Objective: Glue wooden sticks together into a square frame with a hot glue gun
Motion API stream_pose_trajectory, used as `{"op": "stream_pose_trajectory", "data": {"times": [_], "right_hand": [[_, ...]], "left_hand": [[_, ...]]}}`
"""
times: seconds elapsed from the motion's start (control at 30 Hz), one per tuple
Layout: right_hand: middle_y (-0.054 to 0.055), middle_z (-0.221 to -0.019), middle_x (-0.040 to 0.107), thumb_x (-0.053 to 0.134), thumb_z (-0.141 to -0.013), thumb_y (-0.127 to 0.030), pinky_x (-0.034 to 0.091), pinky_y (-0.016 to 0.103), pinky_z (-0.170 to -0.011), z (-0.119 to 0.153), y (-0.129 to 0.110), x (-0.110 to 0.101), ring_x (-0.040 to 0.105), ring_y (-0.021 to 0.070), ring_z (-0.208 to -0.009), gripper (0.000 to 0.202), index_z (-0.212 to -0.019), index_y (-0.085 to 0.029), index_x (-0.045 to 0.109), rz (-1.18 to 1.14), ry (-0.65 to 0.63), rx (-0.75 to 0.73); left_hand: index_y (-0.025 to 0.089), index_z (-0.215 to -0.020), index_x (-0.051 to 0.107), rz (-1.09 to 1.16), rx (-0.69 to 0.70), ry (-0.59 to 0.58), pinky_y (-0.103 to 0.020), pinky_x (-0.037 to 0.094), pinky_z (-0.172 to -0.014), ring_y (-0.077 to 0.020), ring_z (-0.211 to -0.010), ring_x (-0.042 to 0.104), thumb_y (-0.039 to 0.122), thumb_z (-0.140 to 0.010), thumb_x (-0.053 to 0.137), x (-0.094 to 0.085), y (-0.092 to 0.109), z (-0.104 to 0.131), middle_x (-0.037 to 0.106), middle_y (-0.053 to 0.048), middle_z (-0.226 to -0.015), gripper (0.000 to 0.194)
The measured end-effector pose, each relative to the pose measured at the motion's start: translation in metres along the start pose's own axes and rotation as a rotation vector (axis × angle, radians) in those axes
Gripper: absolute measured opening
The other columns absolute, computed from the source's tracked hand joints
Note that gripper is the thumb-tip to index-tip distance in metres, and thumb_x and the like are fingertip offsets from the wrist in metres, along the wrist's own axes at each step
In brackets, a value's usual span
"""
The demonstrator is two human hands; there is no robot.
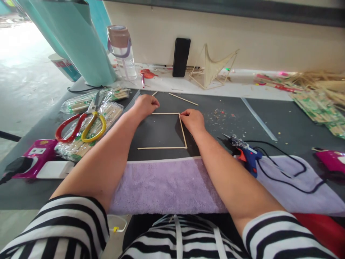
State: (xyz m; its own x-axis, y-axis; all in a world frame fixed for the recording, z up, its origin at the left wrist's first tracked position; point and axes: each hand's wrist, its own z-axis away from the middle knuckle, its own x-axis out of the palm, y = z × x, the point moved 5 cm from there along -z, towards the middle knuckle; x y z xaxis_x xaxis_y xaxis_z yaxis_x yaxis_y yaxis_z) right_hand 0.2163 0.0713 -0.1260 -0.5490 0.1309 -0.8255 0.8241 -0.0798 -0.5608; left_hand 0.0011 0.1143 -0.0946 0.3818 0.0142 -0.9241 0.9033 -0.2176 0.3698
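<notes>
Thin wooden sticks joined into three sides of a rectangle lie on the dark table; the near stick and the right-hand stick meet at a corner. My right hand pinches the far right corner, where the far stick meets the right-hand one. Over the left end of that far stick is my left hand, its fingertips pressed together. What sits between them, if anything, is hidden. Behind the hands lies a loose stick, and part of another stick shows just past my left hand.
Scissors lie on wrapped stick bundles at left. A blue glue gun and its cable rest on the right, partly on a purple towel. Behind stand a bottle, a phone and a stick model.
</notes>
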Motion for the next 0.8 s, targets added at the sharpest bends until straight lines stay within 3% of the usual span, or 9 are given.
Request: {"op": "stream_pose_trajectory", "data": {"times": [0.13,0.43,0.8], "right_hand": [[0.005,-0.096,0.077,0.062,-0.083,-0.028,0.050,0.034,-0.084,0.001,0.000,0.000,0.068,0.0239,-0.094,0.021,-0.092,-0.025,0.080,-0.004,0.006,0.005],[0.005,-0.097,0.077,0.062,-0.083,-0.027,0.050,0.032,-0.083,0.003,-0.001,-0.002,0.068,0.0222,-0.093,0.019,-0.090,-0.024,0.079,-0.017,-0.003,0.007],[0.005,-0.099,0.077,0.064,-0.083,-0.029,0.050,0.034,-0.085,0.002,-0.002,-0.002,0.069,0.0230,-0.096,0.019,-0.092,-0.025,0.080,-0.002,-0.008,0.006]], "left_hand": [[0.020,-0.092,0.080,0.047,-0.023,0.025,-0.026,0.049,-0.075,-0.0171,-0.076,0.066,0.021,-0.078,0.063,-0.008,-0.013,0.001,0.077,-0.003,-0.084,0.022],[0.018,-0.090,0.081,-0.032,0.098,-0.063,-0.026,0.049,-0.082,-0.0175,-0.081,0.067,0.019,-0.077,0.064,0.013,0.007,0.004,0.076,-0.004,-0.086,0.021],[0.017,-0.092,0.078,-0.137,0.122,-0.067,-0.028,0.049,-0.082,-0.0201,-0.089,0.066,0.022,-0.079,0.058,0.018,0.016,0.008,0.075,-0.006,-0.091,0.024]]}}
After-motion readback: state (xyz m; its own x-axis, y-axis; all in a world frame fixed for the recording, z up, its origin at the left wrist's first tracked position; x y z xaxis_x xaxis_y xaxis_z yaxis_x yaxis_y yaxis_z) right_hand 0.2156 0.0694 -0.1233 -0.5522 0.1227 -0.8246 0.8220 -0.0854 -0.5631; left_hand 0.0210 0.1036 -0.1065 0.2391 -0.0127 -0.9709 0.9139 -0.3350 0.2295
